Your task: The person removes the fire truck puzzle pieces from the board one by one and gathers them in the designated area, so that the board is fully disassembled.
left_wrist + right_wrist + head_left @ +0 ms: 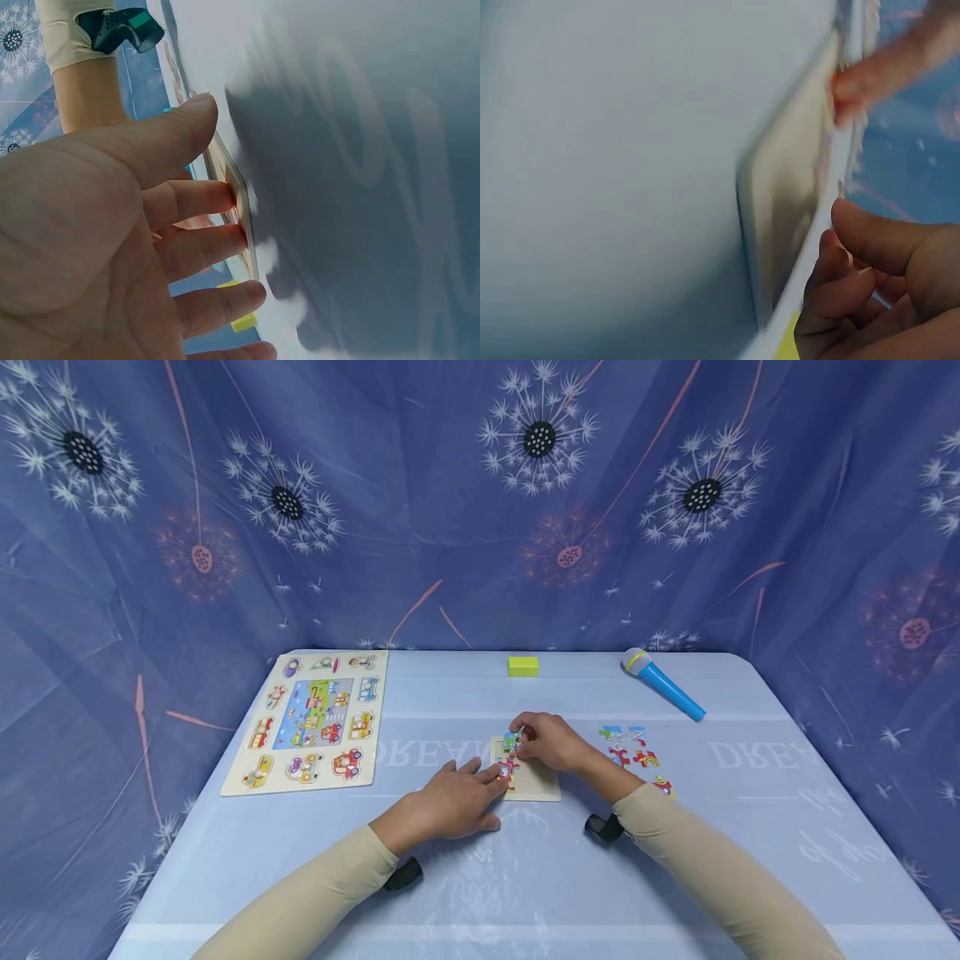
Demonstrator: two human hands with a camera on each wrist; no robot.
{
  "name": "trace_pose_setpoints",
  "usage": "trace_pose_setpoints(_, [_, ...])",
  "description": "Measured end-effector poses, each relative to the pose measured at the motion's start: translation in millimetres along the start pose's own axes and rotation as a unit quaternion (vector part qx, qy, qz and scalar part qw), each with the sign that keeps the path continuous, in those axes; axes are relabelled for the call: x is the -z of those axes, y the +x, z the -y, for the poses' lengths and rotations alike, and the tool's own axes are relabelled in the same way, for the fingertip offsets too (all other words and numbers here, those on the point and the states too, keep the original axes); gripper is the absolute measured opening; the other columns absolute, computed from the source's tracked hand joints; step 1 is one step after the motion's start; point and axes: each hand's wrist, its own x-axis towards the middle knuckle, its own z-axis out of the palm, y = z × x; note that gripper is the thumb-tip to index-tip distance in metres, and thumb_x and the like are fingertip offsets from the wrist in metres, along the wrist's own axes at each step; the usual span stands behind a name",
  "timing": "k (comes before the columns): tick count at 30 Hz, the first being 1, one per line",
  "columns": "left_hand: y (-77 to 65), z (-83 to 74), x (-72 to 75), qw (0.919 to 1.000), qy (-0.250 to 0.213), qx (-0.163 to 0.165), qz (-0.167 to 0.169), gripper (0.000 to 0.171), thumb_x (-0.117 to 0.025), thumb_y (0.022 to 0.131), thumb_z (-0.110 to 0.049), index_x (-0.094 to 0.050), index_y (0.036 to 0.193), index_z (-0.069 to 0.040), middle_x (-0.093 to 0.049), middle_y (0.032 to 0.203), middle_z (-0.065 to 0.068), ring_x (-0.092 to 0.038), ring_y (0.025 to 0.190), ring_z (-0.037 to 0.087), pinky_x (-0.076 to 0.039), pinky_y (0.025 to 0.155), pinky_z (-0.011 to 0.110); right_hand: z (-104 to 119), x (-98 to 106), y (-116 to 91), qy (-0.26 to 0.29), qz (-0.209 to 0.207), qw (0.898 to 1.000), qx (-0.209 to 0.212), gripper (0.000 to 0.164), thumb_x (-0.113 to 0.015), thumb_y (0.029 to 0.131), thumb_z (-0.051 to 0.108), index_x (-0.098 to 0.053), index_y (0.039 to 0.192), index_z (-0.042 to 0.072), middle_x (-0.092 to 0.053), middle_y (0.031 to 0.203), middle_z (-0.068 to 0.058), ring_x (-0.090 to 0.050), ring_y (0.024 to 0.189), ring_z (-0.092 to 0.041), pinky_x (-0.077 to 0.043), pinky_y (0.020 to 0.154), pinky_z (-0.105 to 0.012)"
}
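A small wooden puzzle board (542, 787) lies flat on the table in front of me, with red jigsaw pieces (506, 771) on its left part. My left hand (457, 799) lies palm down with its fingers extended, the fingertips touching the board's left side and the pieces there. Between thumb and fingers, my right hand (553, 742) pinches a green-and-blue jigsaw piece (512, 742) over the board's upper left part. In the right wrist view only a thin edge of that piece shows above the thumb tip, and the board's right half looks bare.
Several loose jigsaw pieces (647, 758) lie right of the board, partly behind my right forearm. A large vehicle puzzle board (379, 693) lies at the left. Toward the back are a yellow block (522, 667) and a blue toy microphone (671, 687). A patterned curtain (420, 485) surrounds the table.
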Motion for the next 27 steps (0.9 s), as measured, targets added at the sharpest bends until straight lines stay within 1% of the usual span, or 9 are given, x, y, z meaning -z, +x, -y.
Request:
trace_pose_setpoints(3, [0.2, 0.8, 0.4, 1.0, -0.001, 0.002, 0.001, 0.062, -0.066, 0.096, -0.051, -0.053, 0.149, -0.022, -0.045, 0.159, 0.0, -0.042, 0.145, 0.036, -0.04, 0.109, 0.059, -16, 22, -5, 0.023, -0.001, 1.0, 0.006, 0.028, -0.074, 0.091, 0.005, -0.067, 0.118, 0.005, -0.062, 0.091, -0.005, -0.055, 0.079, -0.017, -0.047, 0.069, -0.032])
trace_pose_setpoints(5, [0.2, 0.6, 0.6, 1.0, -0.003, 0.001, 0.002, 0.061, -0.065, 0.097, -0.05, -0.053, 0.149, -0.022, -0.045, 0.159, 0.0, -0.041, 0.145, 0.036, -0.039, 0.11, 0.059, -30, 40, -11, 0.033, 0.002, 0.999, -0.004, 0.03, -0.072, 0.093, 0.006, -0.067, 0.122, 0.005, -0.062, 0.097, -0.008, -0.055, 0.083, -0.02, -0.047, 0.07, -0.034])
trace_pose_setpoints(8, [0.6, -0.9, 0.6, 1.0, -0.005, -0.005, 0.004, 0.06, -0.065, 0.097, -0.05, -0.053, 0.149, -0.022, -0.045, 0.159, -0.001, -0.04, 0.146, 0.034, -0.039, 0.11, 0.059, -53, 62, -22, 0.031, 0.002, 0.999, -0.04, 0.031, -0.071, 0.094, 0.007, -0.066, 0.124, 0.005, -0.059, 0.098, -0.01, -0.052, 0.083, -0.022, -0.044, 0.068, -0.034])
trace_pose_setpoints(11, [1.8, -1.9, 0.4, 0.9999, -0.005, -0.009, 0.004, 0.06, -0.064, 0.097, -0.051, -0.053, 0.149, -0.023, -0.046, 0.158, -0.002, -0.04, 0.146, 0.032, -0.038, 0.11, 0.059, -73, 76, -30, 0.027, 0.007, 0.996, -0.081, 0.033, -0.071, 0.094, 0.007, -0.065, 0.126, 0.005, -0.053, 0.093, -0.01, -0.047, 0.078, -0.023, -0.041, 0.064, -0.034])
trace_pose_setpoints(13, [2.5, -1.7, 0.4, 1.0, -0.001, -0.008, 0.003, 0.059, -0.065, 0.097, -0.051, -0.054, 0.148, -0.023, -0.046, 0.157, -0.003, -0.04, 0.146, 0.031, -0.038, 0.11, 0.059, -82, 81, -33, 0.018, 0.015, 0.995, -0.099, 0.034, -0.071, 0.094, 0.008, -0.065, 0.127, 0.004, -0.049, 0.089, -0.01, -0.044, 0.075, -0.022, -0.039, 0.062, -0.034])
trace_pose_setpoints(17, [4.1, 0.4, -0.2, 1.0, -0.003, -0.008, 0.001, 0.057, -0.065, 0.097, -0.051, -0.056, 0.146, -0.024, -0.048, 0.156, -0.004, -0.042, 0.144, 0.029, -0.038, 0.111, 0.06, -89, 83, -35, -0.002, 0.022, 0.994, -0.111, 0.035, -0.071, 0.092, 0.008, -0.065, 0.126, 0.004, -0.048, 0.083, -0.009, -0.044, 0.071, -0.022, -0.039, 0.061, -0.034])
trace_pose_setpoints(21, [5.8, 2.9, 0.6, 0.9998, -0.012, -0.01, -0.007, 0.053, -0.064, 0.098, -0.05, -0.059, 0.143, -0.023, -0.051, 0.153, -0.002, -0.045, 0.142, 0.027, -0.038, 0.111, 0.059, -90, 81, -34, -0.007, 0.02, 0.993, -0.113, 0.036, -0.072, 0.091, 0.007, -0.066, 0.127, 0.005, -0.049, 0.083, -0.009, -0.044, 0.07, -0.022, -0.039, 0.061, -0.034])
trace_pose_setpoints(27, [6.4, 5.4, 4.0, 0.999, -0.026, -0.017, -0.031, 0.046, -0.065, 0.098, -0.046, -0.065, 0.137, -0.021, -0.057, 0.145, 0.0, -0.049, 0.138, 0.025, -0.043, 0.109, 0.053, -87, 79, -32, -0.005, 0.02, 0.993, -0.115, 0.039, -0.071, 0.092, 0.007, -0.063, 0.13, 0.004, -0.051, 0.085, -0.01, -0.046, 0.069, -0.022, -0.04, 0.06, -0.034])
